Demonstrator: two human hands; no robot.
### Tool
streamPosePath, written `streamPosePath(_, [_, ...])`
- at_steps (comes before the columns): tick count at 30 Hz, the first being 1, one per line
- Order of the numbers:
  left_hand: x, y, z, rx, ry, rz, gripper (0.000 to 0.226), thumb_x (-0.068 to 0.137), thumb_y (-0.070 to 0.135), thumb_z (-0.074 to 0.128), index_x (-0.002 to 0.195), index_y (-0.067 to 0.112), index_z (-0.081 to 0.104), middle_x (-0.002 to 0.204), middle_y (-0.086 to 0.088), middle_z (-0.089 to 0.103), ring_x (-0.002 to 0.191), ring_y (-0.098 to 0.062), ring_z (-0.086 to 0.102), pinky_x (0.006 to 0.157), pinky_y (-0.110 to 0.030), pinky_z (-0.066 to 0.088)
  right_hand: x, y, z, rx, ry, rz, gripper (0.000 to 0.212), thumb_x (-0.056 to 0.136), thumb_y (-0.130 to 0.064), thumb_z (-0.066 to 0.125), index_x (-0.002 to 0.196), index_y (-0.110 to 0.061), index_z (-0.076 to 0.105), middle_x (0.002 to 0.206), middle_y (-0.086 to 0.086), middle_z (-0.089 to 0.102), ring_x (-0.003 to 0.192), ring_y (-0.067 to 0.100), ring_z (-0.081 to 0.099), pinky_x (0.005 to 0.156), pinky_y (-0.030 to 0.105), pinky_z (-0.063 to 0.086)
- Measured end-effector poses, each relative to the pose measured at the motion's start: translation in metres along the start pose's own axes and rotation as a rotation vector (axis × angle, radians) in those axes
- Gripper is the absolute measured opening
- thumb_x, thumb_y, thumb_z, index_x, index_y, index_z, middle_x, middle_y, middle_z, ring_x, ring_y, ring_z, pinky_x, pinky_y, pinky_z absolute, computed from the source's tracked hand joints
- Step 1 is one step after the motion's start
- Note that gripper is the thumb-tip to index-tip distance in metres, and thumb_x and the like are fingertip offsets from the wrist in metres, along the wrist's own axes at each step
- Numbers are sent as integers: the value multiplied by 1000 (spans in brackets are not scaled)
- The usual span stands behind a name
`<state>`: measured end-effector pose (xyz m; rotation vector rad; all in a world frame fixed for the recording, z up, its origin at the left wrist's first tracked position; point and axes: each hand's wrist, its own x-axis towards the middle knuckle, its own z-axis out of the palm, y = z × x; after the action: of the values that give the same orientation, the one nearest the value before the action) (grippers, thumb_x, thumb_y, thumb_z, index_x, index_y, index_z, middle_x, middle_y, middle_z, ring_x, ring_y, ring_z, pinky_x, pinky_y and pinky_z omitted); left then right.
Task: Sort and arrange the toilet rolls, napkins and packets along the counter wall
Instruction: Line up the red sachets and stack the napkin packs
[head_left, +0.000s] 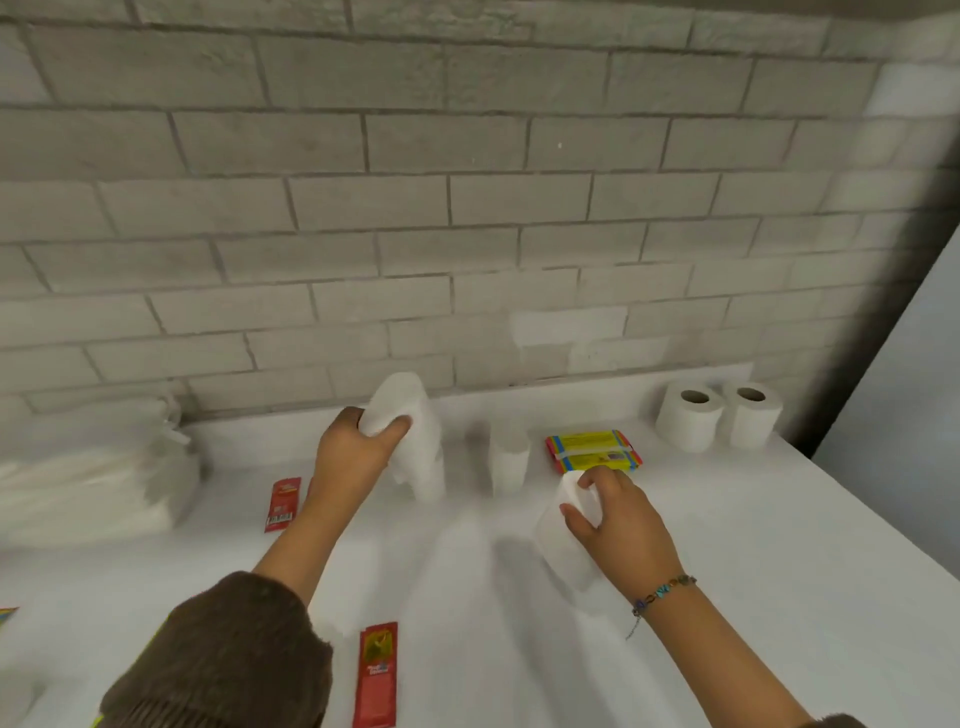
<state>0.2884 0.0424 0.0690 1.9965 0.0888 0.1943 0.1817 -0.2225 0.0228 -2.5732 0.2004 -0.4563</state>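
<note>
My left hand (358, 449) grips a white toilet roll (415, 441), tilted, near the middle of the white counter (727, 519). My right hand (613, 519) grips a second toilet roll (569, 545) closer to me. A third roll (509, 462) stands upright between them, blurred. Two more rolls (688, 421) (753, 415) stand side by side against the brick wall at the far right. A yellow packet (592, 449) with coloured stripes lies just beyond my right hand. A stack of white napkins (88, 478) in clear wrap sits at the far left.
Two red sachets lie on the counter, one (283, 504) left of my left forearm, one (376, 675) near the front edge. A striped packet corner (6, 616) shows at the left border. The counter's right edge runs diagonally past the two standing rolls.
</note>
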Motion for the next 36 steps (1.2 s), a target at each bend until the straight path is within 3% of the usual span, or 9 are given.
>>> streamPosePath(4, [49, -1, 20, 20, 12, -88, 58, 75, 46, 67, 114, 5, 53, 112, -10, 59, 100, -31, 59, 85, -46, 55, 30, 8, 7, 4, -18, -22, 32, 84, -37, 61, 108, -19, 52, 110, -3, 55, 99, 17, 52, 70, 23, 37])
streamPosePath(10, [78, -17, 56, 32, 15, -173, 59, 75, 47, 66, 115, 6, 51, 109, -9, 60, 92, -30, 62, 79, -42, 55, 57, 20, 17, 2, -56, -32, 33, 85, -39, 60, 110, -20, 51, 112, -5, 54, 100, 14, 51, 72, 23, 40])
streamPosePath(14, [81, -29, 77, 104, 51, -211, 56, 78, 41, 66, 116, 4, 47, 100, -4, 54, 85, -24, 52, 71, -33, 42, 77, 30, 23, 16, -75, -53, 33, 84, -39, 60, 111, -20, 52, 113, -4, 55, 102, 15, 52, 76, 23, 43])
streamPosePath(17, [77, -31, 87, 82, 100, -233, 56, 78, 42, 66, 115, 8, 43, 99, -4, 54, 82, -23, 52, 69, -32, 41, 90, 37, 29, 23, -99, -75, 34, 84, -39, 61, 111, -20, 53, 112, -3, 55, 101, 16, 53, 72, 22, 41])
streamPosePath(25, [64, -34, 90, 163, 174, -201, 84, 67, 57, 71, 133, 21, 33, 119, -4, 58, 100, -25, 61, 76, -33, 50, 145, 15, 32, 66, -60, -174, 35, 83, -28, 65, 107, -5, 54, 104, 13, 58, 89, 33, 59, 69, 32, 45])
streamPosePath(30, [58, -31, 89, 236, 223, -178, 84, 66, 58, 72, 133, 23, 34, 122, -4, 58, 102, -24, 61, 77, -31, 51, 195, -19, 46, 32, -14, -203, 36, 83, -26, 63, 108, -3, 51, 106, 19, 54, 90, 39, 57, 65, 35, 43])
streamPosePath(36, [57, -31, 82, 251, 248, -155, 81, 67, 59, 70, 132, 25, 36, 128, -3, 54, 108, -24, 58, 85, -35, 52, 211, -29, 85, -145, -140, -223, 52, 84, -39, 60, 120, -5, 45, 113, 17, 51, 95, 38, 54, 69, 39, 48])
